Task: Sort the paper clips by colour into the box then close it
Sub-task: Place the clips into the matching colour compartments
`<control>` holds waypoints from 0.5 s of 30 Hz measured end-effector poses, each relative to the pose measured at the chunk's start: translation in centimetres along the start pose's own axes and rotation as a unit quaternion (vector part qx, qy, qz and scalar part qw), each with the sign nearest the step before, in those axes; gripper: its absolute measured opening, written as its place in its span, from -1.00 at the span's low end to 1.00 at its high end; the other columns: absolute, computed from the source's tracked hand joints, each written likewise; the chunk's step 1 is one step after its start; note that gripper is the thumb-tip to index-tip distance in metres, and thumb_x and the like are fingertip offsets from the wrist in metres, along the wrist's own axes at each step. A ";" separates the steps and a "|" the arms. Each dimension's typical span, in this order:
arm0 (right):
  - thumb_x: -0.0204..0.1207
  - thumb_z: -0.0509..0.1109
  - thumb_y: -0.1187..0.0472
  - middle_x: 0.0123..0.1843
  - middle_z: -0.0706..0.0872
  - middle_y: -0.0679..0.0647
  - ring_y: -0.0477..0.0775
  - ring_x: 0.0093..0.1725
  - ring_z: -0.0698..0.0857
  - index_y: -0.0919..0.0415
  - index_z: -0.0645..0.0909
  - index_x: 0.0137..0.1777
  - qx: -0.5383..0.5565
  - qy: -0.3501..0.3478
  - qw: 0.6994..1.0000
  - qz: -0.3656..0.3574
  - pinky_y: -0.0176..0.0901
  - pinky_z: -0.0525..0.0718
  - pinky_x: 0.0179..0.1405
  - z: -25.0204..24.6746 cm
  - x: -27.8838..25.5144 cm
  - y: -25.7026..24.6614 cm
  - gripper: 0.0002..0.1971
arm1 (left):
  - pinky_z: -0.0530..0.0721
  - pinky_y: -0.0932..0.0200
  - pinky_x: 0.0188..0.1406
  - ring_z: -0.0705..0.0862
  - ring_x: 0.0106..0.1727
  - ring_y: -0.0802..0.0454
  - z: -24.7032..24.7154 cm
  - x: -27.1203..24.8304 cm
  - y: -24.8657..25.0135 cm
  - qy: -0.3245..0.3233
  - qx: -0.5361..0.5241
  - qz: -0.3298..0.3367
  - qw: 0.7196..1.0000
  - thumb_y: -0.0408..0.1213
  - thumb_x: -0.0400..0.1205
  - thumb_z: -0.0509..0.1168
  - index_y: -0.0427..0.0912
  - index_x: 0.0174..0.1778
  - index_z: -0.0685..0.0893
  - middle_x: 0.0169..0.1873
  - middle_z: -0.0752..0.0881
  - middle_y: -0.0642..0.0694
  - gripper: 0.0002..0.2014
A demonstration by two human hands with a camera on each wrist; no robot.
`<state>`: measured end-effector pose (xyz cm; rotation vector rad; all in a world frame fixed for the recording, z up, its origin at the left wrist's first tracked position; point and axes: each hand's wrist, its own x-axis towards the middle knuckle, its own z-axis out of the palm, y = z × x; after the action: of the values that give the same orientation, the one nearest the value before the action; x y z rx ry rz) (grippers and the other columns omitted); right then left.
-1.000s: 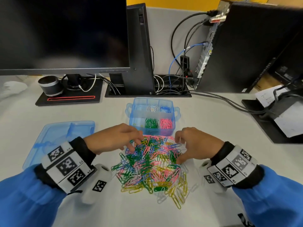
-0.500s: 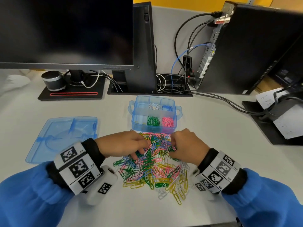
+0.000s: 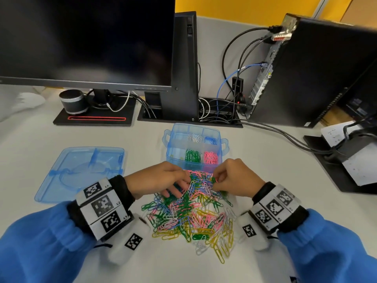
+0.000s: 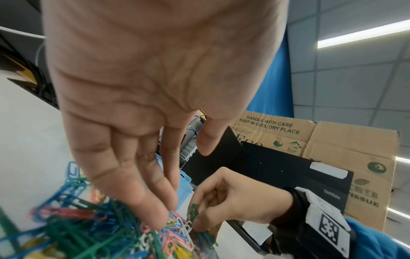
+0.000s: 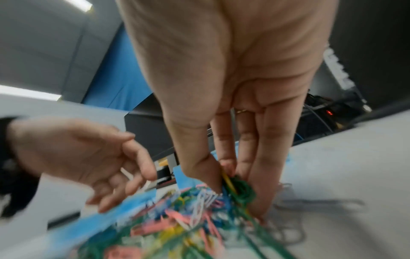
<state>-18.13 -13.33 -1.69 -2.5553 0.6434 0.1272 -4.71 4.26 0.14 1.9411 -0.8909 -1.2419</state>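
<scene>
Right now we see one translucent blue plastic box (image 3: 172,158) standing open just beyond a single heap of mixed coloured paper clips (image 3: 189,213); four of its compartments hold white, blue, green and pink clips, sorted apart. One flat blue lid (image 3: 67,170) lies to the left. Our left hand (image 3: 157,179) rests straight fingers on the heap, while our right hand (image 3: 237,178) pinches a few green paper clips (image 4: 194,211).

Black monitor (image 3: 85,37), speaker (image 3: 71,102), computer tower (image 3: 318,72)
</scene>
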 end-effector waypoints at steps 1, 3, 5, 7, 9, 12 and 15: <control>0.32 0.60 0.24 -0.31 0.80 0.11 -0.10 -0.38 0.70 0.20 0.73 -0.25 0.034 -0.007 0.999 0.006 -0.31 0.65 -0.28 -0.4 0.1 0.1 -0.91 | 0.66 0.27 -0.17 0.77 -0.05 0.03 0.0 0.1 0.2 0.003 -0.029 -0.005 1.000 -0.07 0.76 0.08 -0.14 0.22 0.67 0.09 0.76 -0.07 -0.67; 0.33 0.59 0.29 -0.34 0.79 0.13 -0.17 -0.48 0.66 0.20 0.73 -0.27 0.104 -0.010 0.995 0.009 -0.27 0.69 -0.26 -1.4 0.4 -0.1 -0.92 | 0.71 0.21 -0.11 0.77 0.02 -0.07 0.2 0.3 0.8 0.003 -0.108 -0.021 0.994 -0.02 0.75 0.09 -0.23 0.30 0.62 0.12 0.74 -0.14 -0.59; 0.35 0.58 0.36 -0.37 0.77 0.16 -0.05 -0.48 0.67 0.29 0.74 -0.24 0.169 -0.008 0.986 0.001 -0.12 0.75 -0.24 -2.5 0.7 -0.7 -0.94 | 0.75 0.15 -0.06 0.76 0.09 -0.13 0.4 0.8 1.3 -0.012 -0.202 -0.038 0.979 0.03 0.75 0.06 -0.29 0.35 0.57 0.18 0.72 -0.22 -0.51; 0.35 0.59 0.37 -0.38 0.75 0.15 0.03 -0.43 0.69 0.36 0.73 -0.19 0.218 -0.003 0.975 -0.028 -0.05 0.76 -0.23 -3.6 0.9 -1.9 -0.90 | 0.73 0.07 0.08 0.73 0.18 -0.19 0.5 1.5 1.6 -0.042 -0.314 -0.048 0.947 0.08 0.74 0.02 -0.33 0.38 0.53 0.23 0.70 -0.32 -0.45; 0.35 0.61 0.31 -0.35 0.76 0.24 0.05 -0.38 0.69 0.38 0.73 -0.15 0.239 -0.005 0.968 -0.079 -0.02 0.74 -0.21 -4.2 1.2 -3.2 -0.84 | 0.66 0.00 0.21 0.68 0.26 -0.26 0.9 2.2 1.9 -0.083 -0.428 -0.057 0.898 0.11 0.75 -0.02 -0.38 0.39 0.53 0.26 0.67 -0.40 -0.39; 0.32 0.65 0.24 -0.23 0.80 0.26 0.05 -0.32 0.73 0.29 0.77 -0.13 0.225 -0.013 0.967 -0.122 0.00 0.75 -0.14 -4.2 1.6 -4.7 -0.82 | 0.62 -0.08 0.31 0.67 0.26 -0.33 1.7 3.0 2.2 -0.133 -0.587 -0.049 0.797 0.03 0.75 0.01 -0.37 0.36 0.58 0.24 0.65 -0.47 -0.45; 0.33 0.64 0.24 -0.19 0.83 0.14 0.07 -0.20 0.80 0.24 0.78 -0.07 0.205 0.002 0.970 -0.129 -0.01 0.77 -0.01 -4.1 2.2 -5.1 -0.80 | 0.72 -0.12 0.10 0.79 0.00 -0.30 1.8 3.3 2.1 -0.102 -0.654 -0.022 0.749 -0.18 0.75 0.06 -0.37 0.23 0.68 0.07 0.74 -0.41 -0.60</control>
<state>-13.94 -12.36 3.69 -2.2099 0.2924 -0.0925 -5.76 0.06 -0.33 0.6706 0.0845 -1.4807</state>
